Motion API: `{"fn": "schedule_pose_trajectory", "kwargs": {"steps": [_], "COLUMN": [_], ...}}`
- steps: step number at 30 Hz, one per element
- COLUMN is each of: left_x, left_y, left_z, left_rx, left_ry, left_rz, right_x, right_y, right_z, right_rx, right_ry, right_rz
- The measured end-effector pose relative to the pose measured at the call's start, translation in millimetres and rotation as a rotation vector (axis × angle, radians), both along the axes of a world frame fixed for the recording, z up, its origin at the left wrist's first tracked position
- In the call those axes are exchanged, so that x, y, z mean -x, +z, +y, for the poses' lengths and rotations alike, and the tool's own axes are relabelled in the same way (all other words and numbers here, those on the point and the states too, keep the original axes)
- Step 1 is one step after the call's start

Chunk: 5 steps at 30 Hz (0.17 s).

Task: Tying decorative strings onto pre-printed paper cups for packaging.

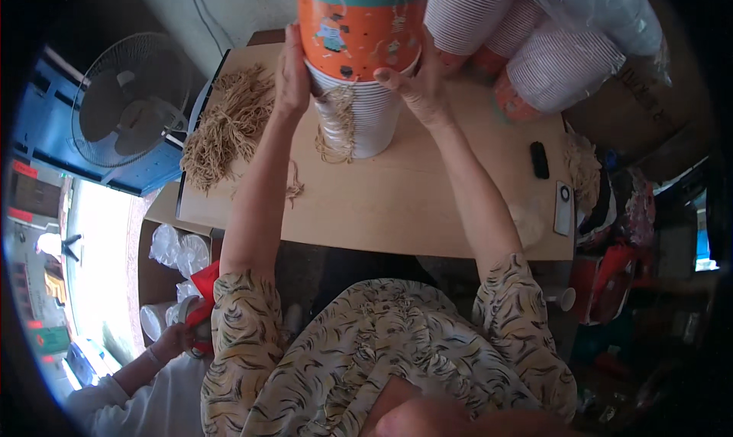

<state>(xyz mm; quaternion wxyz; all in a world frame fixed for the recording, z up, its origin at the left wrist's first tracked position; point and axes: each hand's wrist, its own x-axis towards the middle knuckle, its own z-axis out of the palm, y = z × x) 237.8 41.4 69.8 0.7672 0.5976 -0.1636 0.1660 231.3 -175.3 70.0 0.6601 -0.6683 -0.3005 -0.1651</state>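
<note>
A tall stack of nested paper buckets (374, 112) stands on the table in front of me. Its top bucket (359, 36) is orange and teal with small printed figures; below it show the white rims of many more. My left hand (294, 74) presses flat along the left side of the top bucket, and my right hand (422, 85) grips its right side, thumb across the lower edge. Tan cord handles (340, 116) hang out between the rims on the near left. To the left of the stack lies a big heap of tan cords (229, 124).
More stacked buckets (561, 66), partly in clear plastic, stand at the back right. A black phone-like object (540, 160) and a white card-like item (563, 208) lie near the table's right edge. A fan (130, 97) stands left. Another person's hand (169, 341) is at lower left.
</note>
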Motion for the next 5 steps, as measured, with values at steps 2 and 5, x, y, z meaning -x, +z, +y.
{"fn": "schedule_pose_trajectory", "kwargs": {"steps": [2,5], "left_x": [-7.2,-15.3], "left_y": [-15.1,-14.9], "left_z": [9.6,-23.5], "left_rx": [0.006,0.13], "left_ry": [0.008,-0.148], "left_rz": [0.063,0.08], "right_x": [-0.7,-9.6], "right_y": [-12.3,-52.0], "right_z": [-2.8,-45.0], "right_rx": [-0.045,-0.141], "right_ry": [0.011,-0.051], "right_rz": [-0.115,0.075]}}
